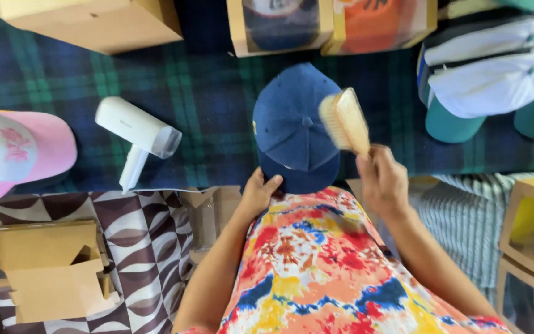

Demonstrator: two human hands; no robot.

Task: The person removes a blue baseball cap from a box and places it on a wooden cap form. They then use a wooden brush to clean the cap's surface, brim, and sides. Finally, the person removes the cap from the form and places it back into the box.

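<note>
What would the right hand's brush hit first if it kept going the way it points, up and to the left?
Most likely the navy cap: the right hand holds the wooden brush angled over the crown, bristles toward it. Depth is unclear, so whether they touch can't be told.

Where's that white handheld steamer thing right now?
The white steamer lies on the plaid blanket, left of the navy cap that the left hand steadies, with the pink and white cap further left.
</note>
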